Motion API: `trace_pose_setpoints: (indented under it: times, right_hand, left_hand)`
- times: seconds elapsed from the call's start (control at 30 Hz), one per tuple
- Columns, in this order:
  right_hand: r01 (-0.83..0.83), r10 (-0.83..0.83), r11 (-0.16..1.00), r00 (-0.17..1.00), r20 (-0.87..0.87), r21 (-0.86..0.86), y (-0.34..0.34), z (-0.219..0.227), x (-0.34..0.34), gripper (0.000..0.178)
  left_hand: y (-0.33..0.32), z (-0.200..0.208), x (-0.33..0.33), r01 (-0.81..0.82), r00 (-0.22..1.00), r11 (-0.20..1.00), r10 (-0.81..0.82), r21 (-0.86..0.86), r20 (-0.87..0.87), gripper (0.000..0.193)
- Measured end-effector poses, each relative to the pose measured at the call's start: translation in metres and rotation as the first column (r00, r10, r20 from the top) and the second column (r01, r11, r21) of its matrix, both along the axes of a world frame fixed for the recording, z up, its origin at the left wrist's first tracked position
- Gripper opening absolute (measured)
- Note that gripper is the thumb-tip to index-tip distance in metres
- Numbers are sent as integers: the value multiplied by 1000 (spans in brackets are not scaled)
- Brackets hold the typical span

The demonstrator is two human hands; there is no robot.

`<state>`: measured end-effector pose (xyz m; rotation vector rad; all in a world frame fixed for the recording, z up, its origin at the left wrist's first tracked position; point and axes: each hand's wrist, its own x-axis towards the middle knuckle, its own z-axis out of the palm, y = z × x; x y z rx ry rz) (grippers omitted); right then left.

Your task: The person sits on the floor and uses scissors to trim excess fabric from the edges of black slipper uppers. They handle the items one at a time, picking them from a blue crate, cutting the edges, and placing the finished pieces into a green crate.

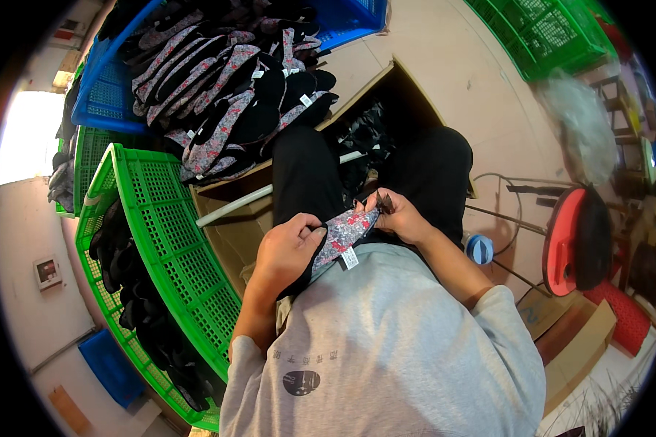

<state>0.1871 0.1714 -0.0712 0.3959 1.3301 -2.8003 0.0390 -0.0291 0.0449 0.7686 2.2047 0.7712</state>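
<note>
In my lap lies a floral fabric piece (345,231) in grey and red, with black edging and a small white tag on its lower side. My left hand (290,251) pinches its left end, thumb on top. At the other end, my right hand (401,217) is closed on the piece, with dark, thin material bunched at the fingertips. I cannot tell whether that dark material is part of the piece. Ahead to the left is a heap of similar floral and black pieces (222,98), several with white tags.
Between my knees stands an open cardboard box (421,95) with dark items inside. A pale rod (237,205) crosses by my left knee. Green crates (186,247) holding black pieces stand left; a blue crate (109,91) is beyond. At right are a red-and-black disc (565,240) and blue tape roll (479,249).
</note>
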Motion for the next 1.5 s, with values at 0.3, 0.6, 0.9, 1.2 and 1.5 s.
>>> trace_pose_setpoints:
  times: [0.3,0.6,0.9,1.2,1.5]
  right_hand:
    - [62,-60,997,997,40,-52,-1,-8,2,20]
    - [-9,18,997,990,137,-70,25,19,-6,29]
    - [410,-415,910,906,80,65,46,58,-30,35]
    - [427,-476,789,880,-1,442,58,75,6,47]
    - [339,-354,482,919,-174,808,19,69,3,40]
  left_hand:
    - [16,-9,17,-39,989,998,32,43,146,22]
    - [20,-2,22,312,922,896,-204,317,-329,23]
    - [69,-6,18,307,826,848,-13,431,-564,42]
    - [117,-59,19,-583,546,692,-54,426,836,22]
    - [92,-69,41,-762,334,585,-13,278,943,20]
